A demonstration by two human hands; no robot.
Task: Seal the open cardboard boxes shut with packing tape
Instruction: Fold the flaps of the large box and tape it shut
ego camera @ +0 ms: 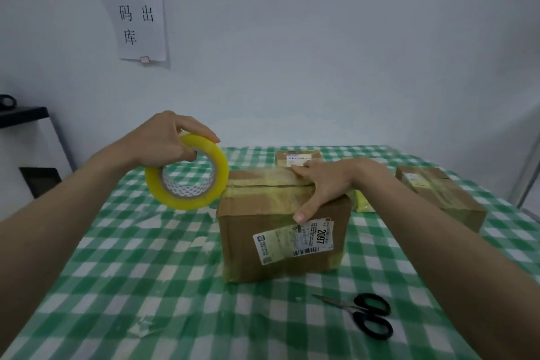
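Centrally, a cardboard box point(280, 231) stands on the tabletop point(140, 286), which is covered in a green-and-white checked cloth. The right hand point(324, 184) lies on the box's top, fingers point(304, 169) straight and spread along the closed flap seam, thumb point(306, 207) bent down over the near top edge. Yellowish tape strips already cross the box's top beneath these fingers. Just below the thumb tip, a shipping label point(292, 242) marked "2097" is stuck askew to the near face.

Left of the box and raised above the tabletop, the left hand point(166, 140) grips a roll of yellow packing tape point(187, 172): fingers curled over the roll's upper rim, thumb inside its core. The roll's lower right rim meets the box's top left edge.

Beyond the right fingertips lies a small taped parcel point(298, 156) with a white label. To the right of the right wrist sits a second cardboard box point(441, 196), taped; between it and the central box a yellow-wrapped item point(362, 202) shows partly. Near the camera, below the right forearm, black-handled scissors point(362, 313) lie closed on the cloth. A paper notice point(137, 12) hangs on the wall.
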